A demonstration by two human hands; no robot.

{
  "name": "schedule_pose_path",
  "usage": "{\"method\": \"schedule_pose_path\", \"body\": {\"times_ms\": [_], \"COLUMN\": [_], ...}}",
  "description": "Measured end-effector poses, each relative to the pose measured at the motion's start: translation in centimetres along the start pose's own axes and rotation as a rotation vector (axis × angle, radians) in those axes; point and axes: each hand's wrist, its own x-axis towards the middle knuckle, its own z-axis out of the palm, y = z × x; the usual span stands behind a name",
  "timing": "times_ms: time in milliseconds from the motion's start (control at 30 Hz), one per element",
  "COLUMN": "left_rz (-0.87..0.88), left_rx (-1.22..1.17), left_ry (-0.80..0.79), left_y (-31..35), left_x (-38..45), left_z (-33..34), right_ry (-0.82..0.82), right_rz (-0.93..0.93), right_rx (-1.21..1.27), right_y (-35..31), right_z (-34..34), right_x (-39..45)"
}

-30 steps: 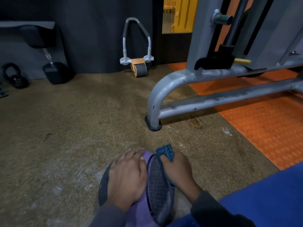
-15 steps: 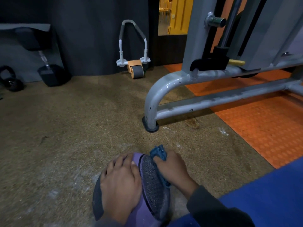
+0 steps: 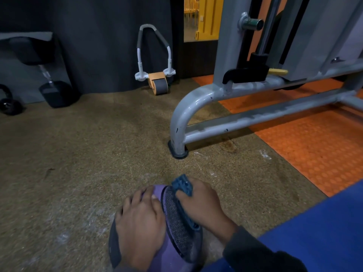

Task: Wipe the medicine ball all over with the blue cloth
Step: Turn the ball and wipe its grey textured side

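- The medicine ball [image 3: 172, 228], purple with a rough grey band, sits on the speckled brown floor [image 3: 78, 154] at the bottom centre of view, close in front of the person.
- Left hand [image 3: 140, 228] lies spread over the ball's top and left side, fingers fairly straight, pressing it steady, just as it did half a second ago.
- Right hand [image 3: 204, 207] has its fingers curled round the blue cloth [image 3: 183, 186], bunched against the ball's right side along the grey band; the cloth has crept slightly farther up toward the far end of the band since a second ago.
- The ball itself sits where it did; the shift in the picture looks like head movement.
- To the right, a blue mat [image 3: 314, 232] edge runs just beside the right forearm.
- Ahead and to the right, the grey machine frame [image 3: 182, 118] plants its foot on the floor, well apart from the ball.
- Orange floor tiles [image 3: 314, 144] lie beyond that frame.
- Left and ahead, open brown floor stretches to the dark wall.
- Along that wall: an ab roller [image 3: 157, 83], a dumbbell [image 3: 53, 83], all well apart.
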Motion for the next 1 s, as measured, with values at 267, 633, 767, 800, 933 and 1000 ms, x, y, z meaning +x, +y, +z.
{"method": "schedule_pose_path", "body": {"times_ms": [267,633,767,800,933,1000], "left_rz": [-0.052,0.207,0.217,0.204,0.164,0.160], "left_rx": [-0.037,0.024,-0.150,-0.167,-0.172,-0.179], "left_ry": [-0.027,-0.062,-0.053,-0.040,0.009,0.025], "left_y": [-0.3,-2.1,-2.6,-2.6,-2.4,-2.4], "left_x": [-0.1,1.2,1.6,1.6,1.0,0.7], "left_z": [-0.4,-1.1,-0.5,-0.4,-0.1,0.0], "right_ry": [-0.024,-0.124,-0.164,-0.145,-0.005,0.087], "right_rz": [0.043,0.224,0.237,0.235,0.038,-0.183], "right_rx": [0.066,0.252,0.315,0.278,0.057,-0.018], "right_y": [-1.0,0.9,0.5,0.4,-0.6,-1.9], "right_z": [0.4,2.2,2.0,1.8,1.4,1.7], "right_x": [1.1,4.3,4.7,4.3,1.1,-1.2]}}
